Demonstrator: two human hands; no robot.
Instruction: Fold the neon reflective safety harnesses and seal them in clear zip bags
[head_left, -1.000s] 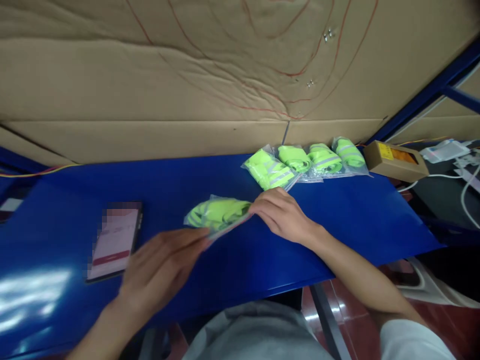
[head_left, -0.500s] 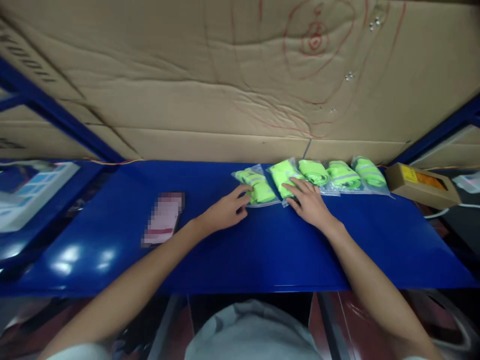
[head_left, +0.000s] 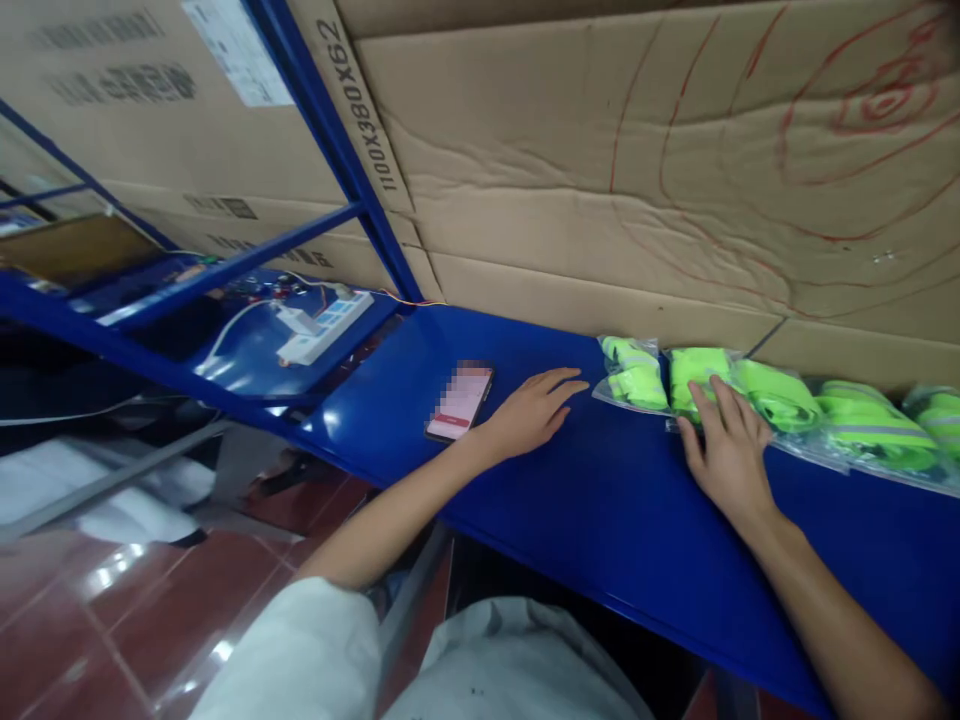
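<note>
Several clear plastic bags with folded neon-green reflective straps lie in a row along the back of the blue table (head_left: pixel 615 500). My right hand (head_left: pixel 727 450) rests with spread fingers on the second bag from the left (head_left: pixel 701 372). Just left of the row, my left hand (head_left: pixel 536 408) hovers over the table with its fingers stretched out, holding nothing. The leftmost bag (head_left: pixel 634 375) lies a short way beyond its fingertips. A smartphone (head_left: pixel 461 402) with a partly blurred pink screen lies left of my left hand.
A cardboard wall (head_left: pixel 540 240) with red drawn rings stands behind the table. To the left are a blue metal frame post (head_left: pixel 367 200) and a white power strip (head_left: pixel 330 328) with plugs and cables. Red floor tiles (head_left: pixel 187 610) show below.
My view has swung to the left. My left hand has moved away from the leftmost bag towards the phone and spread its fingers. My right hand stays on the second bag.
</note>
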